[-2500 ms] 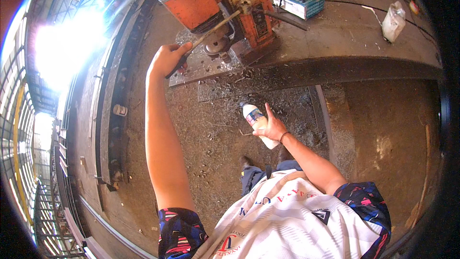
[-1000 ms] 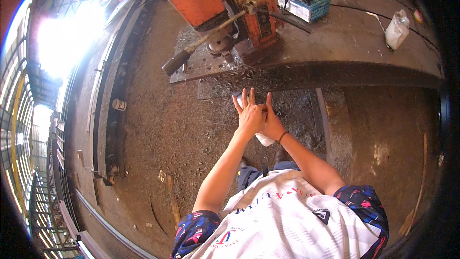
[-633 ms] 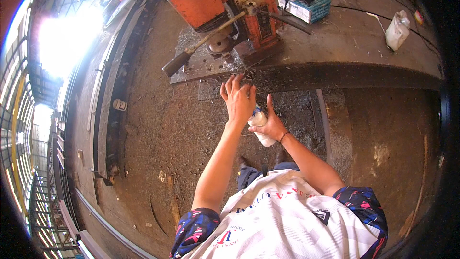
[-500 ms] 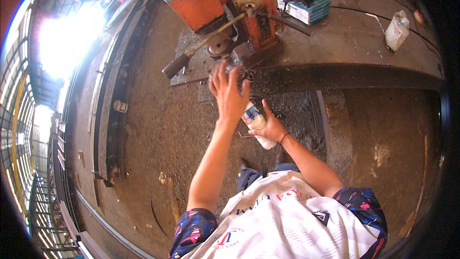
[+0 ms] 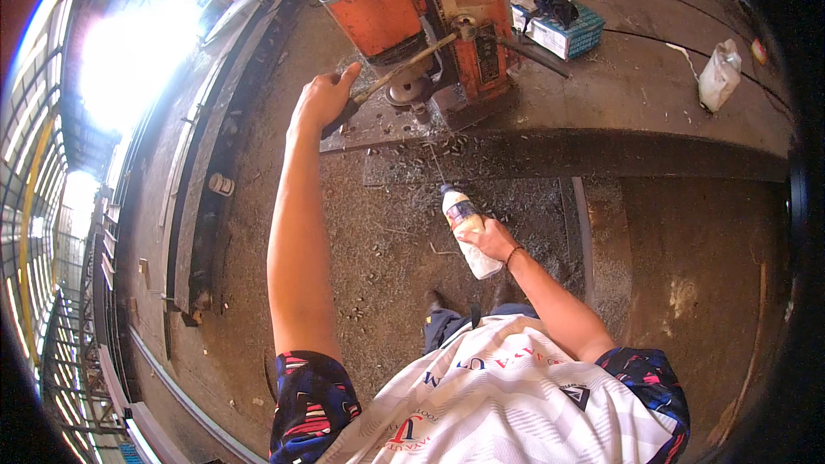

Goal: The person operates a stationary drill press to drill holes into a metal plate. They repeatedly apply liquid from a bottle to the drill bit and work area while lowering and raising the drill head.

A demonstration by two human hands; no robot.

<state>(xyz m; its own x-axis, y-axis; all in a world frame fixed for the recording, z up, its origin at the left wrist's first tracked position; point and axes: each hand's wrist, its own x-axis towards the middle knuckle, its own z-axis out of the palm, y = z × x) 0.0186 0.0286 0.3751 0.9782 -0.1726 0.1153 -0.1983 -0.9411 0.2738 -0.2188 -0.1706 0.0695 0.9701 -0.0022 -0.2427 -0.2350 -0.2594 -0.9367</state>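
My left hand (image 5: 323,101) is closed over the dark grip at the end of a feed lever (image 5: 395,69) on an orange magnetic drill (image 5: 369,21). Its thumb sticks up along the lever, and part of the grip is hidden. In my right hand (image 5: 491,241) is a white squeeze bottle (image 5: 461,210), tilted with its dark nozzle toward the drill. From the nozzle a thin line, apparently a jet of liquid, runs up to the beam below the drill's round spindle (image 5: 409,93).
The drill stands on a large steel beam (image 5: 619,151), with metal chips scattered on it and the ground. On its surface are a teal-and-white box (image 5: 569,33) with dark cloth on top and a whitish plastic container (image 5: 720,77). A white tub (image 5: 221,184) lies at left.
My left hand has moved from above the bottle, left and up, onto the lever grip. The right hand now points the bottle's nozzle at the drill, and a thin line shows from it.
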